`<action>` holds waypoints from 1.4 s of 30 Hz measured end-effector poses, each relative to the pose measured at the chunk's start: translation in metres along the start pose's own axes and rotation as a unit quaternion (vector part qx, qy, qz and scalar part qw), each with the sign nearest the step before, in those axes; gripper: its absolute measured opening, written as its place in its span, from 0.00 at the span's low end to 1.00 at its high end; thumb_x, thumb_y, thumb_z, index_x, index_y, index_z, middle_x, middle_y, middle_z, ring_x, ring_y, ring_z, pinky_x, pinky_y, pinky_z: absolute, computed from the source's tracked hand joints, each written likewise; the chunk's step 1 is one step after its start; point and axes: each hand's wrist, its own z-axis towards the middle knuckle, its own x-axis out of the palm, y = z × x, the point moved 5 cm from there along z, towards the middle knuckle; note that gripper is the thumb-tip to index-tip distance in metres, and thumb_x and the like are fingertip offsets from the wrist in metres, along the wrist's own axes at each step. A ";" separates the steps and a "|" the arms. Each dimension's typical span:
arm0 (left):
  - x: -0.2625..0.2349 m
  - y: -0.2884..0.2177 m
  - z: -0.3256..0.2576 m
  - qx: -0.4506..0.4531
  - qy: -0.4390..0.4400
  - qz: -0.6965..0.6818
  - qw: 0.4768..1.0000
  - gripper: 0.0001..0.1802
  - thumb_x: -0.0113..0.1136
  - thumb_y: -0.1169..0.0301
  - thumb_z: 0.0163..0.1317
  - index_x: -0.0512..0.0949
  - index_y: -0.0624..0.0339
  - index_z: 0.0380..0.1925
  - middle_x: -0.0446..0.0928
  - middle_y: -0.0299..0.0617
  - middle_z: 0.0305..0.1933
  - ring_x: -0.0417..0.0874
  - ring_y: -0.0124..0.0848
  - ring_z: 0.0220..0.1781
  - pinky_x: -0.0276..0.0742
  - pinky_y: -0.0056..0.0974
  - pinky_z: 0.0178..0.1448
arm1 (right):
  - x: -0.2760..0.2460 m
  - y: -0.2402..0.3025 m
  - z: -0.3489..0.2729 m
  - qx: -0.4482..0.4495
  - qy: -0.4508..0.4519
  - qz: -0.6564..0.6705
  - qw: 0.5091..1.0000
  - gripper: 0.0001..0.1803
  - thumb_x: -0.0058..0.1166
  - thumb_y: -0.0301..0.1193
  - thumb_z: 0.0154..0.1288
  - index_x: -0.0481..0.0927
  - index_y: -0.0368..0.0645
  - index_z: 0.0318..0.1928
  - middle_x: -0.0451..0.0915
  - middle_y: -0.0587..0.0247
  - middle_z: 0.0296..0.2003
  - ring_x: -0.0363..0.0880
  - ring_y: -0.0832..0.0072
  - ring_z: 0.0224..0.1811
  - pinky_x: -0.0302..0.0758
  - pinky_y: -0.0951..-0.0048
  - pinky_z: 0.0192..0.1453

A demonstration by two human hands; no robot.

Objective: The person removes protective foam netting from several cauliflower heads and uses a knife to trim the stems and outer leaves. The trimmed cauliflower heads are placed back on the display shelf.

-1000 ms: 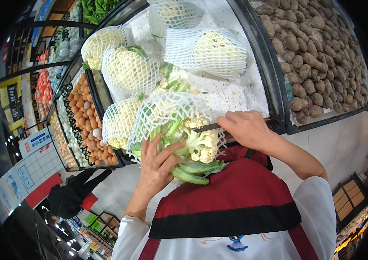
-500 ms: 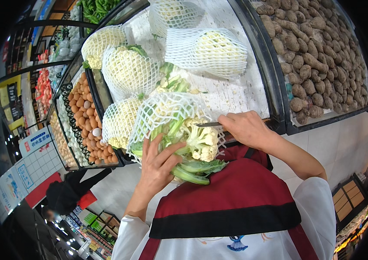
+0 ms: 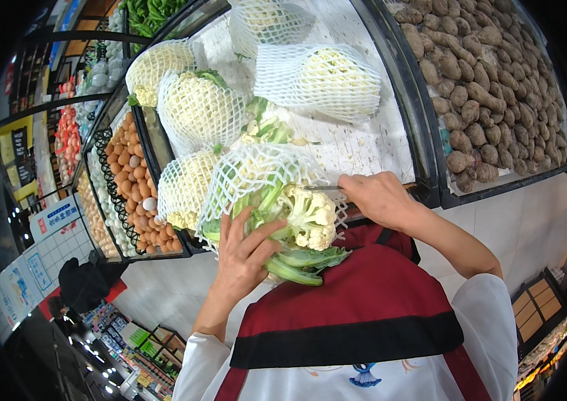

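A cauliflower with green leaves lies at the near edge of the display bin, its white foam net pushed back over the far part. My left hand presses on its leafy left side with the fingers somewhat spread, steadying it. From the right, my right hand grips a knife, whose handle is hidden in the fist. The thin blade points left and lies against the top of the exposed florets. Loose leaf and stem scraps lie just beyond the net.
Several netted cauliflowers sit in the white-bottomed bin. Brown tubers fill the bin to the right, past a black divider. Eggs are at the left. A person in dark clothes is in the aisle at lower left.
My right hand and the knife have shifted slightly, with the blade lying a little farther right and higher. My left hand stays put. The person in the aisle has moved.
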 end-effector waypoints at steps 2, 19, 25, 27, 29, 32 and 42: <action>0.000 0.000 0.000 0.000 0.001 -0.001 1.000 0.16 0.67 0.77 0.32 0.73 0.53 0.24 0.79 0.27 0.52 0.69 0.53 0.60 0.59 0.64 0.62 | -0.001 -0.002 -0.001 0.014 0.001 0.002 1.000 0.09 0.47 0.28 0.59 0.70 0.42 0.40 0.78 0.54 0.23 0.79 0.54 0.24 0.73 0.57 0.24; -0.006 0.003 -0.016 0.012 -0.069 -0.031 0.997 0.20 0.66 0.81 0.26 0.76 0.50 0.25 0.68 0.39 0.47 0.69 0.50 0.58 0.59 0.62 0.62 | -0.037 0.025 0.030 0.124 0.036 0.435 0.891 0.11 0.58 0.34 0.62 0.83 0.38 0.37 0.82 0.65 0.25 0.71 0.81 0.21 0.67 0.73 0.27; -0.006 0.007 -0.015 0.020 -0.059 -0.029 0.998 0.19 0.67 0.79 0.28 0.76 0.50 0.26 0.68 0.38 0.46 0.69 0.50 0.57 0.59 0.63 0.62 | -0.022 0.026 0.047 0.087 -0.012 0.315 0.945 0.15 0.49 0.37 0.66 0.79 0.37 0.38 0.79 0.51 0.24 0.75 0.59 0.22 0.71 0.62 0.32; -0.005 0.009 -0.014 0.008 -0.068 -0.014 0.998 0.17 0.68 0.77 0.30 0.76 0.50 0.25 0.70 0.37 0.48 0.69 0.51 0.57 0.59 0.62 0.62 | -0.017 0.024 0.050 0.105 -0.007 0.394 0.913 0.14 0.48 0.36 0.67 0.78 0.37 0.37 0.80 0.54 0.27 0.76 0.62 0.22 0.71 0.62 0.31; -0.005 0.011 -0.013 -0.005 -0.068 -0.008 0.998 0.16 0.68 0.75 0.32 0.75 0.51 0.25 0.72 0.37 0.51 0.69 0.51 0.57 0.59 0.62 0.62 | -0.021 0.027 0.057 0.046 -0.034 0.476 0.877 0.13 0.46 0.36 0.69 0.77 0.38 0.37 0.82 0.59 0.31 0.74 0.70 0.22 0.70 0.66 0.29; -0.005 0.016 -0.009 -0.025 -0.044 -0.005 0.999 0.13 0.69 0.72 0.39 0.73 0.53 0.22 0.75 0.35 0.56 0.69 0.52 0.57 0.60 0.60 0.62 | -0.017 0.020 0.054 0.127 0.053 0.618 0.774 0.13 0.44 0.36 0.71 0.77 0.40 0.39 0.83 0.65 0.37 0.71 0.82 0.25 0.66 0.75 0.29; -0.040 0.046 0.019 -0.052 -0.108 -0.153 0.981 0.16 0.68 0.81 0.36 0.66 0.59 0.13 0.83 0.38 0.43 0.73 0.48 0.55 0.59 0.53 0.66 | -0.043 0.003 0.064 0.114 -0.074 0.476 0.869 0.16 0.59 0.35 0.62 0.77 0.41 0.48 0.75 0.77 0.28 0.54 0.93 0.19 0.53 0.83 0.22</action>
